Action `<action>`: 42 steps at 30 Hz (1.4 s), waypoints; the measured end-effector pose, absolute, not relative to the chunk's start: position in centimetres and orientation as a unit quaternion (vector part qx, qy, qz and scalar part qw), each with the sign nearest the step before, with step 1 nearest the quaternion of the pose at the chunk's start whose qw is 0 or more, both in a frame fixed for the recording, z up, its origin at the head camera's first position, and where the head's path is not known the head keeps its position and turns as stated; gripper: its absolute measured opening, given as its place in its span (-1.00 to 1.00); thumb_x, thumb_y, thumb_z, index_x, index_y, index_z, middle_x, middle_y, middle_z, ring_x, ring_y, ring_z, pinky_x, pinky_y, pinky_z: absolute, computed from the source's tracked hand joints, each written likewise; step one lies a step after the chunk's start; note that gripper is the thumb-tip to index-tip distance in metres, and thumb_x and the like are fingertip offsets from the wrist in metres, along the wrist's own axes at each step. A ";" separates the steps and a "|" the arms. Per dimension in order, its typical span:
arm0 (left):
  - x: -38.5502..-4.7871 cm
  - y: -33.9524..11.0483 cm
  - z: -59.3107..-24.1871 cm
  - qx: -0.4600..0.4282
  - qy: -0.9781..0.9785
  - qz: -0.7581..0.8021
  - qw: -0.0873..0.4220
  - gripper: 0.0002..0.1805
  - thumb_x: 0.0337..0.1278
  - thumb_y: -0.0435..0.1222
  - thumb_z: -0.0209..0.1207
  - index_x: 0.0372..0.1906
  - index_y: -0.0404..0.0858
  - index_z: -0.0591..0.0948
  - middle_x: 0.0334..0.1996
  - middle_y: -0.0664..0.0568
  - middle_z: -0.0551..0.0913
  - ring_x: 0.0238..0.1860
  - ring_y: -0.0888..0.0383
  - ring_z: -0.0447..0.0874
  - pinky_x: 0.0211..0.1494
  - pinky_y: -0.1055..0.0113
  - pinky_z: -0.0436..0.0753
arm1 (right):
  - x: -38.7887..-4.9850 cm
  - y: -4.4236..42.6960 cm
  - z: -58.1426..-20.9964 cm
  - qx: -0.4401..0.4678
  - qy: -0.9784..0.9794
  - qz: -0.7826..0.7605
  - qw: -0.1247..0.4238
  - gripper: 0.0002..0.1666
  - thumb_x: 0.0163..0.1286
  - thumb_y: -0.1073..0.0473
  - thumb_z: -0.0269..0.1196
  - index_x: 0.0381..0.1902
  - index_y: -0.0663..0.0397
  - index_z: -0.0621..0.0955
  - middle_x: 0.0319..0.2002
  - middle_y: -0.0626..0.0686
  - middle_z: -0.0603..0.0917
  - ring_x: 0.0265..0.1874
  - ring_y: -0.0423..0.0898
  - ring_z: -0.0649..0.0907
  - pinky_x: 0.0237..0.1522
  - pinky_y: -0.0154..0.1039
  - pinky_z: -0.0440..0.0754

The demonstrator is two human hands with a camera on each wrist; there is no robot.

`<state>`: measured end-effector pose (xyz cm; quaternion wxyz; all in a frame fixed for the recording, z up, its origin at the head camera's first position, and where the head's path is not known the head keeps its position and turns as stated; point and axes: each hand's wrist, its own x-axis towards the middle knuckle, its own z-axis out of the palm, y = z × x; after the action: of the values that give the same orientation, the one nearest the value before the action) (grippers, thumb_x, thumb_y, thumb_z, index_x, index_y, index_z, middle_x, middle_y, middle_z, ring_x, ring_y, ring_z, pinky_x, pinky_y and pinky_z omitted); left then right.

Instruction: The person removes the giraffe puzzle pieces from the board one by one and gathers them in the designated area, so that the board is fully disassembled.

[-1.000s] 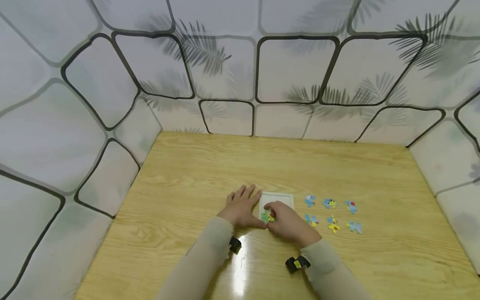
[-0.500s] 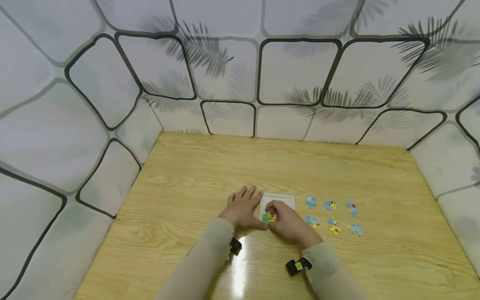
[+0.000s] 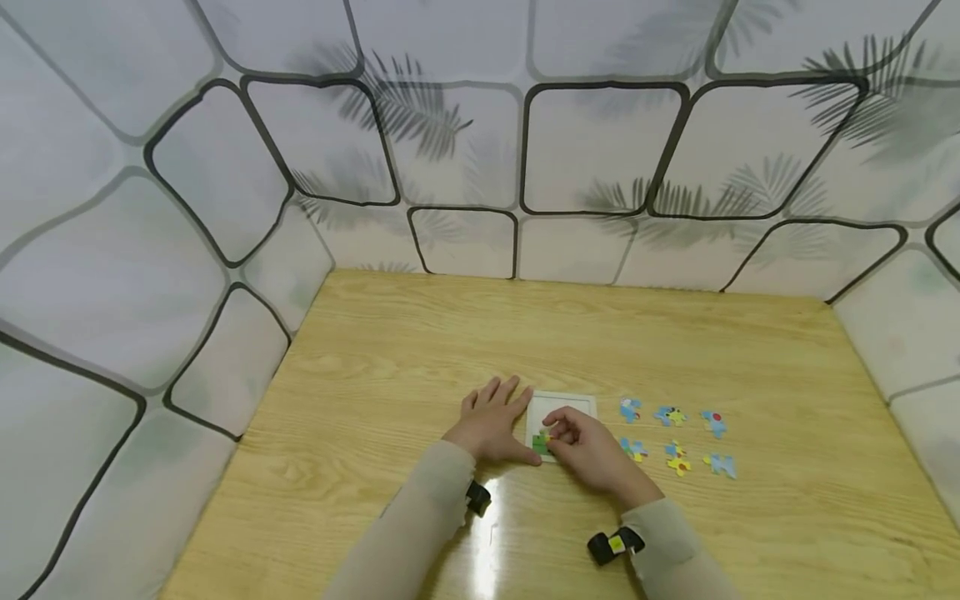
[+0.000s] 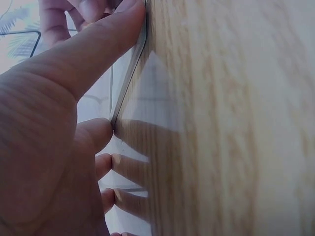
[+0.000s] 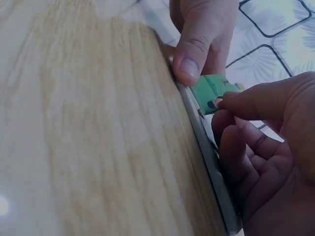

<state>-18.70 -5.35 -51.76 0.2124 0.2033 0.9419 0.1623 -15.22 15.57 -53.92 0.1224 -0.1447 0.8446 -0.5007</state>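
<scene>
A white puzzle frame lies flat on the table. In its near left corner is a green jigsaw piece with some yellow and red beside it. My right hand pinches this piece between thumb and index finger; in the right wrist view the green jigsaw piece stands tilted up at the frame's near edge. My left hand spreads its fingers along the frame's left side, its thumb touching the near left corner. In the left wrist view my left hand hides most of the frame.
Right of the frame, several blue and yellow jigsaw pieces lie in two rows on the wooden table. Patterned walls border the table at the back and both sides.
My right hand has drawn slightly to the right, and the green jigsaw piece shows differently, with less yellow and red. My left hand stays at the frame. The head view has shifted a little.
</scene>
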 end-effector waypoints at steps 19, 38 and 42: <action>-19.1 -5.1 -51.9 0.206 0.941 0.165 0.212 0.26 -0.14 0.40 0.34 0.64 0.10 -0.01 0.64 0.07 -0.19 0.62 -0.08 -0.30 0.54 -0.17 -0.14 | -14.3 19.1 -52.9 -0.025 0.829 -0.555 0.071 -0.85 0.39 0.24 0.35 -0.15 0.21 0.70 -0.23 0.07 0.75 -0.27 -0.20 0.72 -0.21 -0.36 0.66; -18.8 -5.5 -51.9 0.208 0.938 0.171 0.218 0.26 -0.14 0.38 0.36 0.64 0.09 0.00 0.64 0.07 -0.20 0.62 -0.09 -0.32 0.53 -0.19 -0.16 | -11.4 24.1 -52.5 0.020 0.827 -0.550 0.118 -0.76 0.39 0.28 0.33 -0.09 0.37 0.68 -0.26 0.14 0.77 -0.38 -0.12 0.74 -0.29 -0.27 0.70; -18.8 -5.5 -51.9 0.210 0.937 0.171 0.219 0.26 -0.13 0.38 0.35 0.64 0.09 -0.02 0.64 0.08 -0.21 0.62 -0.09 -0.34 0.53 -0.20 -0.17 | -10.9 24.9 -52.4 0.009 0.820 -0.550 0.160 -0.73 0.38 0.28 0.33 -0.08 0.42 0.65 -0.30 0.14 0.76 -0.38 -0.08 0.75 -0.30 -0.25 0.72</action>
<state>-18.79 -5.50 -51.87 0.2192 0.2099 0.9373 0.1715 -10.88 24.86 -52.37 0.1597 0.0086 0.8200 -0.5495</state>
